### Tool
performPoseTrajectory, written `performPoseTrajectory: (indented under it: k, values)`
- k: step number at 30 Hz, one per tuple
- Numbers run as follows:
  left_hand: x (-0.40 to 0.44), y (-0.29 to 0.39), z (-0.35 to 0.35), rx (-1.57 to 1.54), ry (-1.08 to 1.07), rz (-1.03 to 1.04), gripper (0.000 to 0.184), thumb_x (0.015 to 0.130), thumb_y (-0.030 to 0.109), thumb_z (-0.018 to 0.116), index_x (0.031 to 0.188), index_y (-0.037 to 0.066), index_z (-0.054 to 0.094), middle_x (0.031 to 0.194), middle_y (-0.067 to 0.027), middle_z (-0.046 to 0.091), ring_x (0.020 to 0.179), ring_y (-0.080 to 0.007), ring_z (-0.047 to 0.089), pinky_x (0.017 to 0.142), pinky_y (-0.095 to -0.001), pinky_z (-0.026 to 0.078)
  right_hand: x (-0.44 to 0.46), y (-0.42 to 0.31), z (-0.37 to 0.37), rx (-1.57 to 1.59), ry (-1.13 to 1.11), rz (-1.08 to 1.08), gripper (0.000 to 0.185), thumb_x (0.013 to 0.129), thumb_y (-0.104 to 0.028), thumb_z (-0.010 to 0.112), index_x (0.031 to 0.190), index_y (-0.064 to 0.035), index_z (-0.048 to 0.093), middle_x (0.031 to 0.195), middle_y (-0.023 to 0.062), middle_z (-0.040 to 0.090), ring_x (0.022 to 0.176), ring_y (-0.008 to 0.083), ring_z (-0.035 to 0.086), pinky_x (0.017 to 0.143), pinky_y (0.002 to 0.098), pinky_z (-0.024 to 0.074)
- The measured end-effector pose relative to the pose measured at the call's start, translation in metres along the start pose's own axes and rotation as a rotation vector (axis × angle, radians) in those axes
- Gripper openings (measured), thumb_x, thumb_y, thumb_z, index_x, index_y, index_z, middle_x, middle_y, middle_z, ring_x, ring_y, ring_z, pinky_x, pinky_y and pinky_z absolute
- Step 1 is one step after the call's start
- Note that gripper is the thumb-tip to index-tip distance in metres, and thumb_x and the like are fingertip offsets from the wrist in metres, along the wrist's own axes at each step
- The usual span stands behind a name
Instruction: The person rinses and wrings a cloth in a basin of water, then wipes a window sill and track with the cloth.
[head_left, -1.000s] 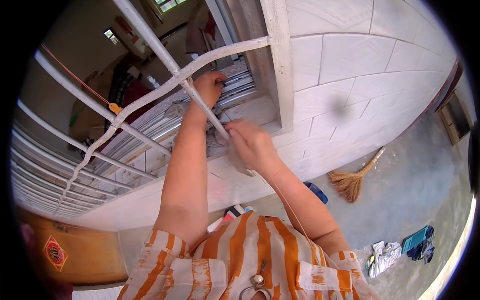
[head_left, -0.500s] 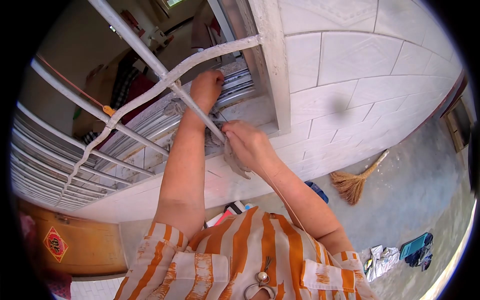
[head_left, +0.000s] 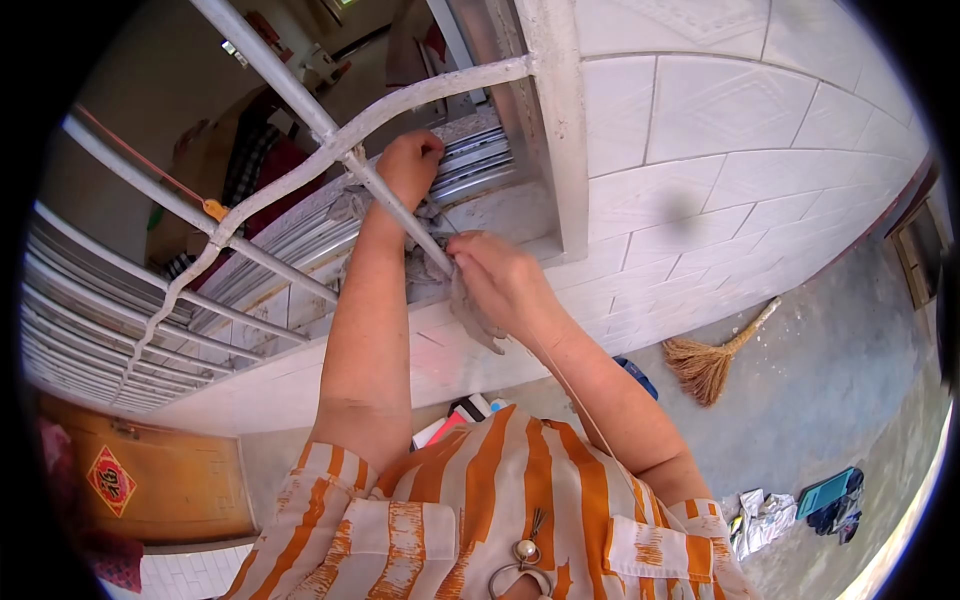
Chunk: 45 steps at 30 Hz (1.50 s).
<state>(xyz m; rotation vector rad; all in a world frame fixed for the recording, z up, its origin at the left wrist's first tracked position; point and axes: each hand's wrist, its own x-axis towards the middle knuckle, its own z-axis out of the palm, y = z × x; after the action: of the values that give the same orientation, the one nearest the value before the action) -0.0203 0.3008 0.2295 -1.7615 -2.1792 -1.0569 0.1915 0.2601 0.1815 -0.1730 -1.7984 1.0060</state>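
Observation:
My left hand (head_left: 408, 170) reaches between the white window bars (head_left: 400, 210) to the metal sliding tracks (head_left: 475, 162) of the sill. Its fingers are curled together, and anything in them is too small to make out. My right hand (head_left: 495, 275) is closed on a grey rag (head_left: 470, 318) just outside the bars, beside the lower end of a diagonal bar. More grey cloth lies bunched on the sill between and below the hands. A thin cord runs down past my right forearm.
White wall tiles (head_left: 700, 110) flank the window on the right. Below, on the concrete floor, are a straw broom (head_left: 705, 368), a blue slipper (head_left: 636, 377), silvery wrapping (head_left: 765, 522) and a teal box (head_left: 826, 493). An orange-brown door (head_left: 170, 470) stands lower left.
My left hand has moved slightly down and left along the tracks, its fingers still curled. My right hand keeps its grip on the rag, which now hangs lower. The view has shifted a little.

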Motion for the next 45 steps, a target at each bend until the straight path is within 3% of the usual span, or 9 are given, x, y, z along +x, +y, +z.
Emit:
performPoseTrajectory:
  k: [7, 16, 19, 21, 22, 24, 26, 29, 45]
  values:
    - [-0.024, 0.033, -0.021, -0.803, -0.016, -0.311, 0.01, 0.081, 0.003, 0.062, 0.091, 0.001, 0.063, 0.082, -0.0051, 0.064, 0.067, -0.01, 0.056, 0.061, -0.0203, 0.044, 0.001, -0.002, 0.0, 0.012, 0.001, 0.03, 0.014, 0.083, 0.001, 0.052, 0.095, 0.0038, 0.058, 0.093, 0.0206, 0.06, 0.084, 0.0376, 0.058, 0.072, 0.0379, 0.0479]
    - [-0.15, 0.062, -0.057, -0.957, 0.177, -0.369, 0.012, 0.084, 0.006, 0.062, 0.095, 0.001, 0.062, 0.085, -0.006, 0.064, 0.072, -0.0097, 0.055, 0.064, -0.0198, 0.043, 0.002, -0.007, 0.001, -0.009, -0.009, 0.108, 0.015, 0.084, 0.0, 0.053, 0.097, 0.004, 0.059, 0.093, 0.0209, 0.061, 0.083, 0.0372, 0.059, 0.072, 0.0373, 0.0476]
    - [-0.177, 0.068, -0.079, -0.961, 0.031, -0.463, 0.01, 0.083, 0.004, 0.062, 0.093, 0.002, 0.063, 0.085, -0.004, 0.063, 0.073, -0.0083, 0.055, 0.066, -0.0199, 0.043, 0.003, -0.008, 0.001, -0.01, -0.034, 0.149, 0.015, 0.087, -0.004, 0.051, 0.098, 0.0041, 0.059, 0.091, 0.0196, 0.061, 0.081, 0.0343, 0.06, 0.072, 0.035, 0.0472]
    - [-0.186, 0.066, -0.09, -0.636, -0.365, -0.318, 0.009, 0.08, 0.002, 0.063, 0.089, 0.003, 0.064, 0.083, -0.0038, 0.064, 0.073, -0.0126, 0.057, 0.068, -0.0245, 0.044, 0.006, -0.012, 0.002, -0.034, -0.02, 0.289, 0.017, 0.091, -0.009, 0.049, 0.099, 0.0043, 0.058, 0.088, 0.018, 0.061, 0.078, 0.029, 0.06, 0.071, 0.0321, 0.0466]
    - [-0.185, 0.064, -0.089, -0.649, -0.358, -0.321, 0.009, 0.08, 0.002, 0.063, 0.089, 0.003, 0.064, 0.083, -0.0038, 0.064, 0.073, -0.0126, 0.057, 0.068, -0.0245, 0.044, 0.006, -0.012, 0.003, -0.043, -0.031, 0.29, 0.017, 0.091, -0.009, 0.049, 0.099, 0.0043, 0.058, 0.088, 0.018, 0.061, 0.078, 0.029, 0.06, 0.071, 0.0321, 0.0466]
    - [-0.178, 0.061, -0.081, -0.308, -0.174, 0.279, 0.013, 0.074, -0.001, 0.063, 0.086, 0.003, 0.063, 0.082, -0.0049, 0.063, 0.076, -0.02, 0.058, 0.071, -0.03, 0.044, 0.008, -0.011, 0.006, -0.038, 0.049, 0.237, 0.02, 0.094, -0.013, 0.047, 0.102, 0.0035, 0.057, 0.087, 0.0156, 0.062, 0.076, 0.0231, 0.061, 0.07, 0.0294, 0.0459]
    - [-0.176, 0.058, -0.077, -0.371, -0.266, 0.149, 0.017, 0.07, -0.002, 0.063, 0.086, 0.004, 0.062, 0.088, -0.0076, 0.061, 0.082, -0.027, 0.057, 0.073, -0.0351, 0.044, 0.009, -0.001, 0.009, -0.066, 0.063, 0.168, 0.022, 0.095, -0.012, 0.044, 0.109, 0.0033, 0.053, 0.089, 0.0144, 0.063, 0.077, 0.02, 0.062, 0.07, 0.028, 0.0471]
    - [-0.157, 0.047, -0.056, -0.153, -0.002, 0.37, 0.015, 0.071, -0.002, 0.062, 0.085, 0.004, 0.06, 0.093, -0.0078, 0.059, 0.087, -0.027, 0.056, 0.074, -0.0358, 0.045, 0.017, 0.001, 0.009, 0.244, 0.215, 0.419, 0.024, 0.096, -0.011, 0.038, 0.113, 0.0042, 0.047, 0.093, 0.0126, 0.063, 0.081, 0.0155, 0.063, 0.068, 0.0246, 0.0486]
    - [-0.144, 0.023, -0.032, -0.28, 0.024, 0.355, 0.019, 0.07, -0.004, 0.057, 0.088, 0.002, 0.057, 0.094, -0.009, 0.057, 0.089, -0.0288, 0.054, 0.077, -0.0377, 0.044, 0.081, 0.05, 0.004, -0.046, 0.26, 0.482, 0.025, 0.095, -0.014, 0.042, 0.108, 0.0052, 0.052, 0.082, 0.0133, 0.066, 0.067, 0.0148, 0.064, 0.054, 0.0222, 0.0463]
